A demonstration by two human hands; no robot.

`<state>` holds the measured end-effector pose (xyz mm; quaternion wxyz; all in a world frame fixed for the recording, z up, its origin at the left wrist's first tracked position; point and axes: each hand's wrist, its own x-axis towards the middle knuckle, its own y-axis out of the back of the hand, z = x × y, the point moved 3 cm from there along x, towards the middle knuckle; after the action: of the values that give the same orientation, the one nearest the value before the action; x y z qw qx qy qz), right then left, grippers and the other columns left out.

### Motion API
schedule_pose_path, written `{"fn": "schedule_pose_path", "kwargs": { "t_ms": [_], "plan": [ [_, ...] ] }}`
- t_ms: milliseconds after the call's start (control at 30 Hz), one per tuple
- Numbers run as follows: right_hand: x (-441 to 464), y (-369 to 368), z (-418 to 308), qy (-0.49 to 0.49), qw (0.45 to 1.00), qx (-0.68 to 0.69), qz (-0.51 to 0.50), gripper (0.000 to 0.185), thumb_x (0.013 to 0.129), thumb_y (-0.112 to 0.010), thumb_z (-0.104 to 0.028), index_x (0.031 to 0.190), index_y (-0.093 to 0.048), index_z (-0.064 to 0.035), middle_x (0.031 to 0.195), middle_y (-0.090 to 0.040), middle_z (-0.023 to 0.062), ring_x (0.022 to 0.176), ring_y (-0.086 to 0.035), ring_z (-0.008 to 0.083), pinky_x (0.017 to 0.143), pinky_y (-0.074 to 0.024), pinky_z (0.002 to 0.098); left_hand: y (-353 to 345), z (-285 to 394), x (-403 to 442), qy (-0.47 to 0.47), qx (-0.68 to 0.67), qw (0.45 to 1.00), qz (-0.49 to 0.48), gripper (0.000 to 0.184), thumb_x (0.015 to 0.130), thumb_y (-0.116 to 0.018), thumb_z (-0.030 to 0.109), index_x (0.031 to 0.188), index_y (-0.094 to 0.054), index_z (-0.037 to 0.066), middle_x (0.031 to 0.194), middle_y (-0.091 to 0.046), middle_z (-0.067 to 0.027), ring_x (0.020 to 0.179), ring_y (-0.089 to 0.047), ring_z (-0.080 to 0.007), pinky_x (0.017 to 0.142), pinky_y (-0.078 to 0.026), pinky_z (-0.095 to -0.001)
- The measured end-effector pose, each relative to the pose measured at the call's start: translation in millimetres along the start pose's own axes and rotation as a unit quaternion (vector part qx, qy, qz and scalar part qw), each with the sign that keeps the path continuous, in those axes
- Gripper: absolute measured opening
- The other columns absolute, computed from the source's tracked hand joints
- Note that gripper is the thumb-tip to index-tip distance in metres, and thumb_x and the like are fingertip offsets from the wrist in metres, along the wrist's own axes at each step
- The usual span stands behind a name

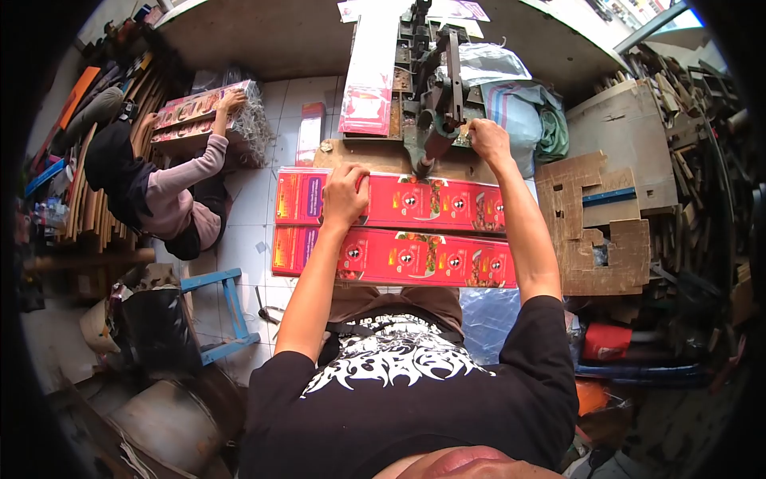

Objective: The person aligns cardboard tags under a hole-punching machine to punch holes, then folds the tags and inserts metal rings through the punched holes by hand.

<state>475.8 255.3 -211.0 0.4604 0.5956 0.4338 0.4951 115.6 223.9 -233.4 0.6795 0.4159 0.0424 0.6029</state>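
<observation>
Two stacks of red printed cardboard sheets lie side by side in front of me: a far stack [399, 199] and a near stack [447, 259]. On the left part of the far stack rests my left hand [345, 194], its fingers bent over the far edge and its thumb apart. A dark metal press [439, 132] stands just beyond, its lower tip close to the far stack's edge. My right hand [489, 140] is closed in a fist to the right of the press; what it holds, if anything, is hidden.
At the left, another person [179, 176] crouches with both hands at a pile of printed sheets [191, 116]. Pale printed sheets [369, 72] lie left of the press. Sacks [511, 120] and cut brown boards [590, 231] are at the right. A blue frame [231, 315] stands at lower left.
</observation>
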Motion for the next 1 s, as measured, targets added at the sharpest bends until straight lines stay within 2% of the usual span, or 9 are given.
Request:
{"fn": "schedule_pose_path", "kwargs": {
  "t_ms": [233, 300, 600, 933, 1000],
  "plan": [
    [0, -2, 0, 0.002, 1.0, -0.013, -0.006, 0.013, 0.087, -0.06, -0.021, 0.088, -0.067, -0.0096, 0.092, -0.068, 0.0111, 0.093, -0.064, 0.0317, 0.079, -0.0508, 0.0442, -1, -2, 0, -0.007, 0.003, 1.0, 0.006, 0.008, 0.081, -0.065, 0.012, 0.087, -0.069, 0.007, 0.097, -0.065, -0.0071, 0.092, -0.061, -0.0287, 0.084, -0.048, -0.0393],
    [1, -2, -1, 0.022, 0.999, -0.023, 0.01, 0.011, 0.085, -0.058, -0.015, 0.086, -0.066, -0.008, 0.089, -0.067, 0.0134, 0.087, -0.067, 0.0334, 0.076, -0.0533, 0.045, -1, -2, 0, -0.007, 0.0, 1.0, 0.008, 0.008, 0.081, -0.065, 0.012, 0.087, -0.069, 0.008, 0.097, -0.065, -0.007, 0.092, -0.062, -0.0286, 0.084, -0.048, -0.0393],
    [3, 3, -15, 0.065, 0.992, -0.11, 0.007, 0.01, 0.08, -0.057, -0.006, 0.081, -0.067, -0.0057, 0.086, -0.068, 0.0149, 0.083, -0.069, 0.0315, 0.069, -0.0562, 0.0419, 0, 0, 2, -0.003, 0.002, 1.0, 0.006, 0.008, 0.081, -0.066, 0.012, 0.087, -0.069, 0.008, 0.096, -0.065, -0.0071, 0.091, -0.062, -0.0288, 0.084, -0.048, -0.0394],
    [10, 4, -27, 0.103, 0.973, -0.197, -0.056, 0.013, 0.078, -0.059, -0.005, 0.081, -0.072, -0.0074, 0.083, -0.071, 0.0155, 0.079, -0.071, 0.0289, 0.065, -0.0566, 0.0401, 1, 1, 2, -0.006, 0.001, 1.0, 0.005, 0.008, 0.08, -0.066, 0.011, 0.086, -0.068, 0.007, 0.096, -0.065, -0.0074, 0.091, -0.061, -0.0291, 0.083, -0.048, -0.0395],
    [12, -1, -26, 0.108, 0.974, -0.191, -0.047, 0.015, 0.078, -0.059, -0.011, 0.071, -0.072, -0.0094, 0.087, -0.067, 0.0133, 0.08, -0.069, 0.0275, 0.067, -0.0541, 0.0393, 1, 1, 2, -0.006, 0.002, 1.0, 0.005, 0.008, 0.081, -0.066, 0.011, 0.087, -0.068, 0.007, 0.096, -0.065, -0.0074, 0.091, -0.061, -0.0291, 0.084, -0.048, -0.0395]
  ]
}}
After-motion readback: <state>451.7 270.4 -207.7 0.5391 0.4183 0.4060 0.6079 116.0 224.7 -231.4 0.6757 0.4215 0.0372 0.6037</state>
